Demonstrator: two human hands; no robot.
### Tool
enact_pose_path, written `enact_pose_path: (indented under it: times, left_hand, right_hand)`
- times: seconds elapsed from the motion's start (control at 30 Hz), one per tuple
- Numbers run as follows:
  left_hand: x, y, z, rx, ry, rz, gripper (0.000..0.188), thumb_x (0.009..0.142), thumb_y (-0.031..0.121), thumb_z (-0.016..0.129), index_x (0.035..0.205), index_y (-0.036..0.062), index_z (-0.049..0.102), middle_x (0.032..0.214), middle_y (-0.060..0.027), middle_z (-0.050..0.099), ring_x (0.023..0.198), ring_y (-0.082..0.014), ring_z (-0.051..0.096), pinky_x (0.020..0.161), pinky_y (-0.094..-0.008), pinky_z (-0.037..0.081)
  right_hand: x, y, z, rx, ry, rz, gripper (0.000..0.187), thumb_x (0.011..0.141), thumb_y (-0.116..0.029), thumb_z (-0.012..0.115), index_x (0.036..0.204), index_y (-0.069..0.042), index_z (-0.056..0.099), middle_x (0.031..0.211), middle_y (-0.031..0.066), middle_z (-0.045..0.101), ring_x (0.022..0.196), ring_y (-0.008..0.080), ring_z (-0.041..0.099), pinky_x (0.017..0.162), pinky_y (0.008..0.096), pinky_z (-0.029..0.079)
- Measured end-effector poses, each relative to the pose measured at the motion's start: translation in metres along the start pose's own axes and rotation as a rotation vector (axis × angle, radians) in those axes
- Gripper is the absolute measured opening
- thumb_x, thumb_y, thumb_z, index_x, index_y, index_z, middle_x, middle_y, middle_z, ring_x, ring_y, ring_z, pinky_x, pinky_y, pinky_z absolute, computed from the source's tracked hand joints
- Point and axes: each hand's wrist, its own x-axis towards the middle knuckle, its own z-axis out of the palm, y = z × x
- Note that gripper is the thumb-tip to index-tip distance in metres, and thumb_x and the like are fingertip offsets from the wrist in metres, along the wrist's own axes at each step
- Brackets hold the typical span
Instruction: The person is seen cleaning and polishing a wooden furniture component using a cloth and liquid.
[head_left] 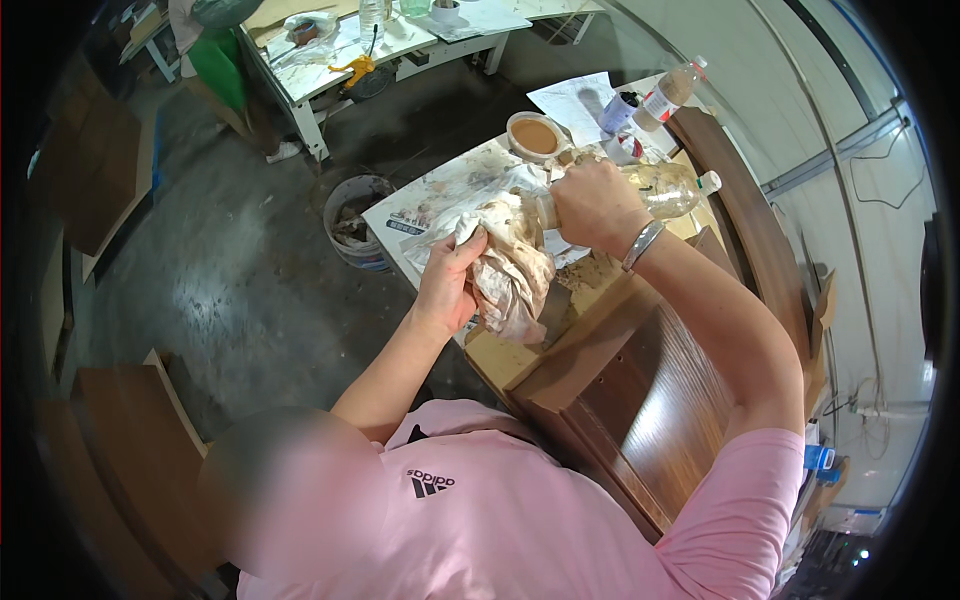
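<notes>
Crumpled white cloth with brown stains [512, 268]: bunched in front of the chest, its near side inside the left hand [450, 283], folds spreading right and hanging below the fingers. Left grip: thumb on top, pinching the fabric; fingers beneath largely hidden by it.

Right hand [597, 203]: fingers curled into a closed fist around a pale translucent cylindrical piece [546, 211], whose end projects toward the cloth; contact between the two cannot be told. Just right of the fist: clear plastic bottle with a white cap [665, 190], on its side, cap pointing right; whether it joins the gripped piece cannot be told.

Beyond the hands: round white tub of brown liquid [513, 141], on a stained white tabletop [413, 207]. Left of this: pale round bucket [358, 262] on the floor.
</notes>
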Motion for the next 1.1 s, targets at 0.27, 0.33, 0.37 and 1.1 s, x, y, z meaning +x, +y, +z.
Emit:
enact_pose_path:
  times: [0.27,0.33,0.37,1.1]
  left_hand:
    - [0.002,-0.005,0.022,-0.009,-0.062,-0.005,0.029,0.096,0.012,0.057,0.122,-0.0008,0.058,0.116,-0.0109,0.065,0.104,-0.0214,0.065,0.091,-0.0370,0.053]
    - [-0.001,-0.003,0.027,0.009,-0.070,-0.008,0.029,0.095,0.011,0.057,0.122,-0.0007,0.058,0.116,-0.0106,0.066,0.104,-0.0213,0.065,0.091,-0.0367,0.053]
    - [-0.002,-0.003,0.029,0.027,-0.073,-0.011,0.029,0.095,0.011,0.057,0.122,-0.0008,0.058,0.115,-0.0105,0.066,0.104,-0.0212,0.065,0.091,-0.0366,0.053]
    - [-0.080,-0.004,0.002,0.321,-0.117,-0.033,0.035,0.094,0.009,0.062,0.125,-0.0082,0.057,0.119,-0.0147,0.065,0.103,-0.0172,0.064,0.093,-0.0318,0.051]
  right_hand:
    - [-0.017,0.022,0.006,0.242,0.211,0.136,0.019,0.069,-0.022,0.066,0.068,-0.003,0.069,0.071,0.0185,0.067,0.073,0.0344,0.068,0.067,0.0436,0.053]
    - [-0.025,0.042,0.008,0.336,0.312,0.252,0.022,0.069,-0.025,0.068,0.068,-0.003,0.069,0.072,0.0189,0.067,0.073,0.0353,0.068,0.069,0.0436,0.054]
    - [-0.032,0.055,0.008,0.435,0.420,0.361,0.025,0.069,-0.028,0.070,0.069,-0.003,0.069,0.072,0.0193,0.067,0.074,0.0361,0.068,0.070,0.0435,0.054]
    - [-0.200,0.281,0.290,1.565,0.518,1.316,0.080,0.073,-0.047,0.085,0.123,0.008,0.058,0.119,0.0159,0.064,0.109,0.0269,0.062,0.093,0.0419,0.049]
